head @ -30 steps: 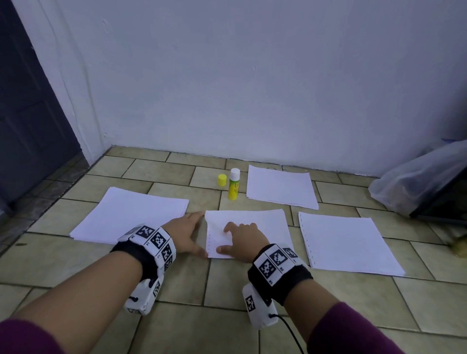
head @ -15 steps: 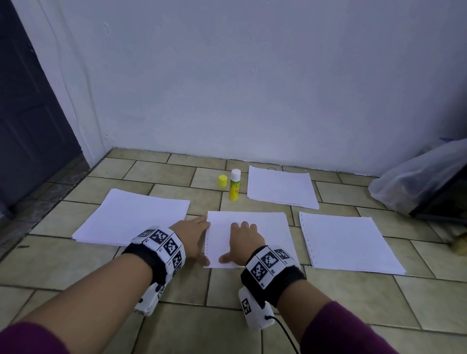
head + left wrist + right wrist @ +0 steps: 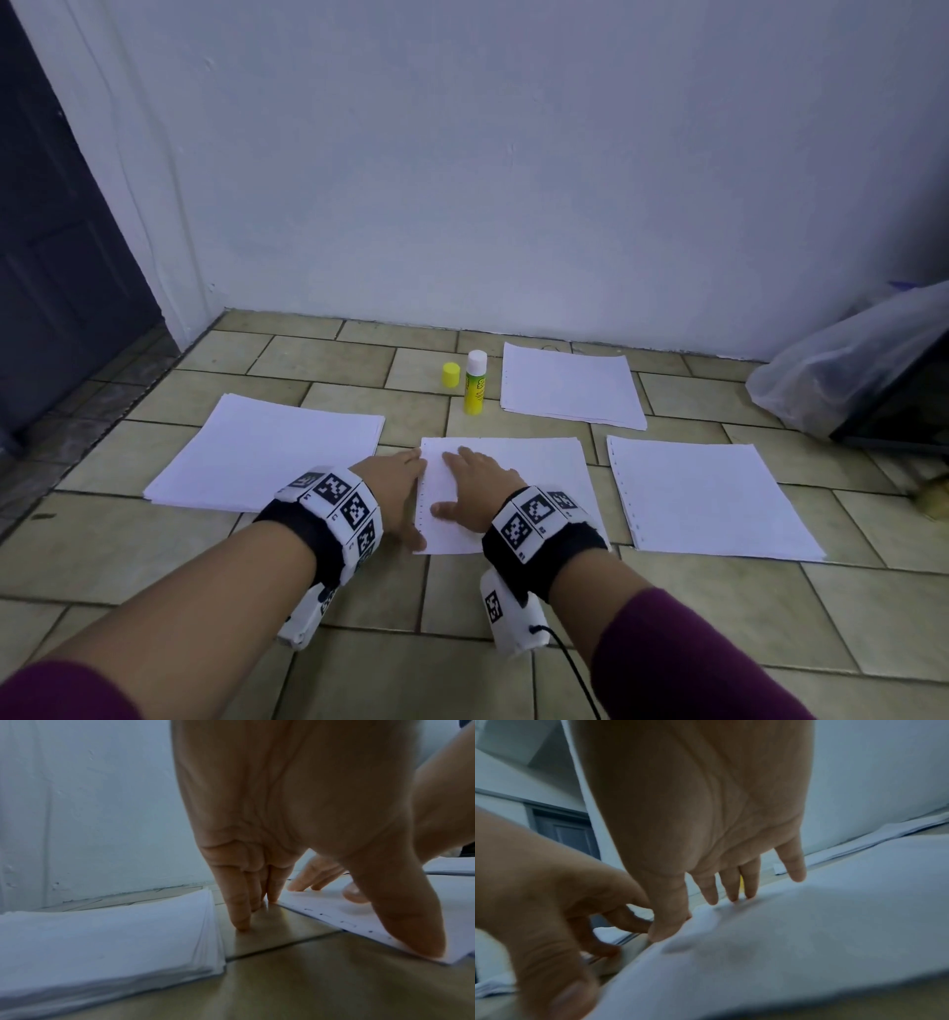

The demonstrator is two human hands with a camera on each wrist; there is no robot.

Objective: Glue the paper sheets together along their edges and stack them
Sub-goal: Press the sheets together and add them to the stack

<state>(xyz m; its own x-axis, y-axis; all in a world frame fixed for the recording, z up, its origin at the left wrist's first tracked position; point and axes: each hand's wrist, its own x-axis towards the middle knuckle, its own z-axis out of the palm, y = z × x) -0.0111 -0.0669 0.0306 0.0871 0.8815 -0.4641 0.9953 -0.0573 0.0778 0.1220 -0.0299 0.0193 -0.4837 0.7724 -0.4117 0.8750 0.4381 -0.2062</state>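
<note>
Both hands flat, fingers extended: right hand [image 3: 475, 488] pressing centre sheets [image 3: 534, 478] on floor, left hand [image 3: 395, 485] at their punched edge. Glue stick [image 3: 475, 383] uncapped beyond. Likely mid-task; other piles not yet combined.

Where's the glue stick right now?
In the head view the glue stick stands upright on the tiled floor near the wall, its loose yellow cap just left of it and the far paper stack on its right.
</note>
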